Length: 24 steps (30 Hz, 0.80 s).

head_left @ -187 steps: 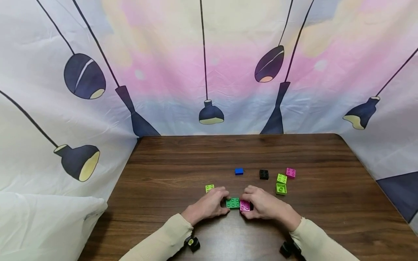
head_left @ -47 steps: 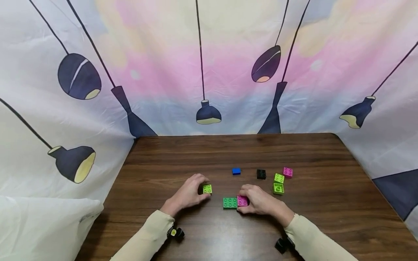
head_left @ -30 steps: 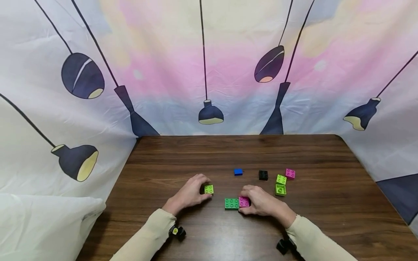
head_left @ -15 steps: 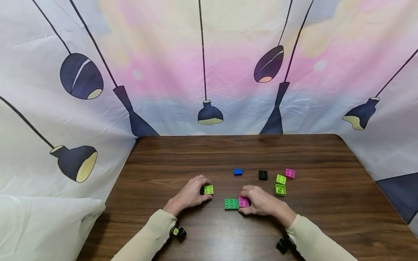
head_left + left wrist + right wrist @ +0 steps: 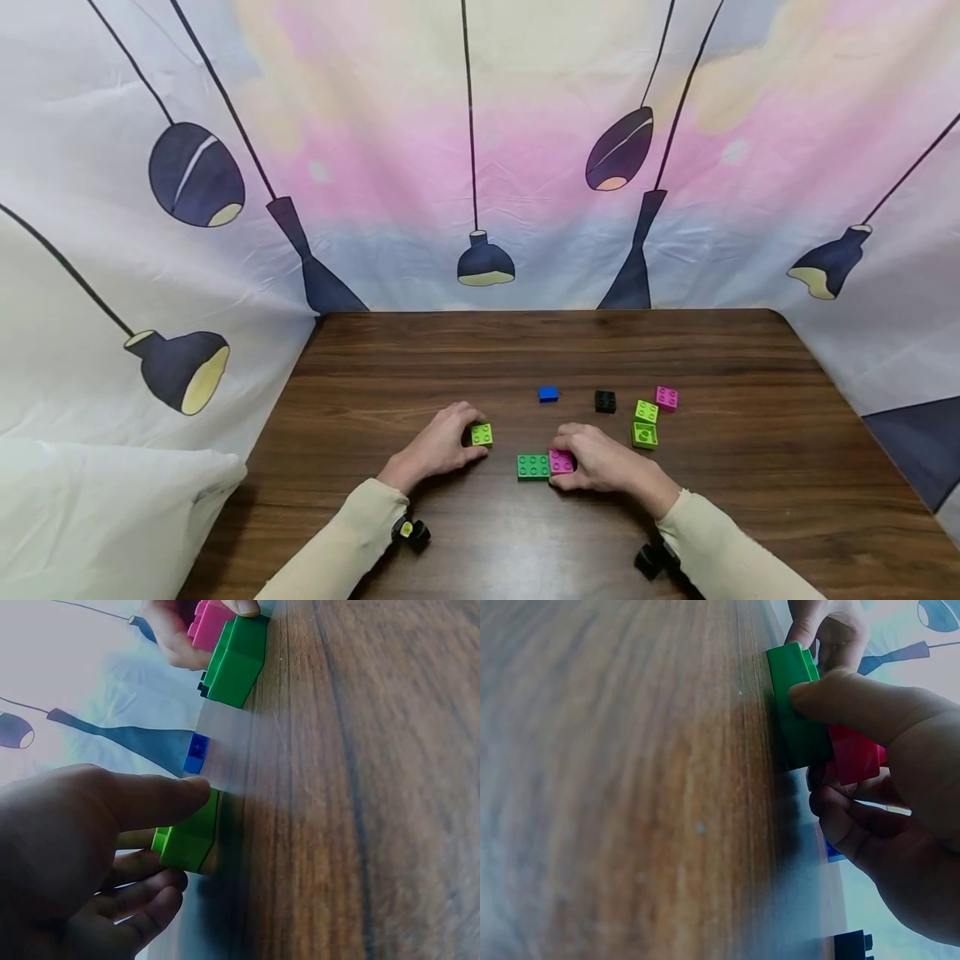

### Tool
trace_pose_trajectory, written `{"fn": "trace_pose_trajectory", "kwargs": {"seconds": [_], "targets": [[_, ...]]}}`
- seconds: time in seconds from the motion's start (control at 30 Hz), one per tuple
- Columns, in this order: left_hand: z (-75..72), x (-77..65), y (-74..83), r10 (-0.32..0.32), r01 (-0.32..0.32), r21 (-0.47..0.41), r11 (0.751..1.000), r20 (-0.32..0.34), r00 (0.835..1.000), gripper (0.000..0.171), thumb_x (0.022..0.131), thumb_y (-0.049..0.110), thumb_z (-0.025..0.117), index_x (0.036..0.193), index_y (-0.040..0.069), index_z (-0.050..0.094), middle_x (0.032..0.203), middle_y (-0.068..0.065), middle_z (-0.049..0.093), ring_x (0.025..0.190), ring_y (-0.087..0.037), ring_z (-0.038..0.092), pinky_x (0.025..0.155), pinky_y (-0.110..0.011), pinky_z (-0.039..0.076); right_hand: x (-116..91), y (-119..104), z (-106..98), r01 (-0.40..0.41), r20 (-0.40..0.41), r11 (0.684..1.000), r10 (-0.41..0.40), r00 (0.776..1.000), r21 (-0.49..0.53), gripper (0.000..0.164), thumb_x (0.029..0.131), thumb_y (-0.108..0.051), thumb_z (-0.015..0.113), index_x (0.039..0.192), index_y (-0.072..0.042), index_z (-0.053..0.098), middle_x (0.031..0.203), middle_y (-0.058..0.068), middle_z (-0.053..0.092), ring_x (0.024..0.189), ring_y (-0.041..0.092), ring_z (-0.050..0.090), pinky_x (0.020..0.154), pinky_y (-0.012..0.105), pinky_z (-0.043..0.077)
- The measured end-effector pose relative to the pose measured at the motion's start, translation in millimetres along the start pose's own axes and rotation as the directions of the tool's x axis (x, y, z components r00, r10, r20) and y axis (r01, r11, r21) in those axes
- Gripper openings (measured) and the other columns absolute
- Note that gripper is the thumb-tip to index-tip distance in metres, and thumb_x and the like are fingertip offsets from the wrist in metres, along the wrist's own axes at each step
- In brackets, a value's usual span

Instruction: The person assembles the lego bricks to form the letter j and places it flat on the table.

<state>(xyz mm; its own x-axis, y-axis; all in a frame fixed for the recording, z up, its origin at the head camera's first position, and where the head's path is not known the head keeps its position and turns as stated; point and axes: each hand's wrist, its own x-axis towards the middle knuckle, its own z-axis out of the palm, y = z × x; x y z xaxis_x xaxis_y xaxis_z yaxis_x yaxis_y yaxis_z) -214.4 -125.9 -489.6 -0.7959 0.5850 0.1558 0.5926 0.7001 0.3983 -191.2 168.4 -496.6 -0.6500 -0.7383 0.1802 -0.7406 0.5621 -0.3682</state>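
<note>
In the head view my left hand (image 5: 437,447) has thumb and fingers around a lime-green toy brick (image 5: 482,435) on the table. The left wrist view shows the thumb on that lime brick (image 5: 191,841), fingers curled behind it. My right hand (image 5: 602,461) grips a green brick (image 5: 533,467) and a pink brick (image 5: 561,462) that are joined. From the right wrist, the pink brick (image 5: 855,756) sits on top of the green brick's end (image 5: 791,712) and juts past it. My right thumb lies against the green side; parts of the fingers are hidden behind.
Farther back on the wooden table (image 5: 420,358) lie a blue brick (image 5: 549,394) and a black brick (image 5: 605,402). To the right are another pink brick (image 5: 667,398), an upright lime brick (image 5: 647,411) and an upturned lime brick (image 5: 644,435). Printed cloth (image 5: 390,167) hangs behind.
About six seconds ago my left hand was at the green brick; it has since moved left to the lime brick. My right hand stays on the joined bricks. Little differs over the last second.
</note>
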Motion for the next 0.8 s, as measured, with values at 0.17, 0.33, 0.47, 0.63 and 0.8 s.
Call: {"fn": "trace_pose_trajectory", "kwargs": {"seconds": [0.17, 0.33, 0.47, 0.63, 0.8], "targets": [[1.3, 2.5, 0.0, -0.001, 0.001, 0.005, 1.000, 0.007, 1.000, 0.037, 0.080, 0.025, 0.080, 0.109, 0.006, 0.067, 0.104, -0.002, 0.065, 0.097, -0.017, 0.060, 0.086, -0.035, 0.050, -0.4, 0.0, -1.1, -0.012, 0.003, 1.000, 0.012, 1.000, -0.001, 0.027, 0.080, -0.036, 0.077, 0.092, -0.013, 0.067, 0.080, -0.011, 0.047, 0.067, 0.001, 0.041, 0.059, 0.017, 0.038], [3.6, 2.0, 0.1, -0.022, 0.022, 0.001, 1.000, 0.019, 1.000, 0.036, 0.082, 0.026, 0.079, 0.110, 0.007, 0.067, 0.105, -0.002, 0.064, 0.097, -0.017, 0.059, 0.084, -0.035, 0.049, -1.0, -0.8, -0.2, -0.019, 0.016, 1.000, 0.019, 1.000, 0.005, 0.028, 0.081, -0.037, 0.077, 0.092, -0.013, 0.067, 0.080, -0.012, 0.047, 0.068, 0.001, 0.041, 0.059, 0.016, 0.038], [4.0, 3.2, -0.3, -0.008, 0.008, -0.001, 1.000, 0.008, 1.000, 0.036, 0.081, 0.025, 0.080, 0.109, 0.007, 0.067, 0.103, -0.003, 0.064, 0.095, -0.016, 0.059, 0.082, -0.035, 0.050, -1.1, -1.1, -0.4, -0.014, 0.015, 1.000, 0.014, 1.000, 0.001, 0.028, 0.081, -0.037, 0.077, 0.092, -0.013, 0.067, 0.080, -0.012, 0.047, 0.067, 0.001, 0.040, 0.058, 0.016, 0.037], [3.9, 4.6, -0.5, -0.010, 0.010, 0.002, 1.000, 0.005, 1.000, 0.035, 0.080, 0.025, 0.081, 0.107, 0.007, 0.068, 0.103, -0.002, 0.065, 0.096, -0.017, 0.059, 0.083, -0.036, 0.050, -0.9, -1.6, -0.8, -0.019, 0.018, 1.000, 0.019, 1.000, 0.005, 0.027, 0.081, -0.036, 0.077, 0.091, -0.013, 0.066, 0.079, -0.011, 0.046, 0.067, 0.001, 0.040, 0.058, 0.017, 0.036], [4.1, 5.4, -0.9, -0.029, 0.029, -0.011, 1.000, 0.010, 1.000, 0.034, 0.081, 0.026, 0.080, 0.108, 0.007, 0.069, 0.103, -0.002, 0.065, 0.097, -0.016, 0.060, 0.084, -0.035, 0.050, -0.5, -0.3, -0.5, -0.022, 0.022, 1.000, 0.022, 1.000, 0.004, 0.028, 0.082, -0.037, 0.076, 0.092, -0.013, 0.067, 0.080, -0.011, 0.046, 0.067, 0.002, 0.040, 0.057, 0.017, 0.037]]}}
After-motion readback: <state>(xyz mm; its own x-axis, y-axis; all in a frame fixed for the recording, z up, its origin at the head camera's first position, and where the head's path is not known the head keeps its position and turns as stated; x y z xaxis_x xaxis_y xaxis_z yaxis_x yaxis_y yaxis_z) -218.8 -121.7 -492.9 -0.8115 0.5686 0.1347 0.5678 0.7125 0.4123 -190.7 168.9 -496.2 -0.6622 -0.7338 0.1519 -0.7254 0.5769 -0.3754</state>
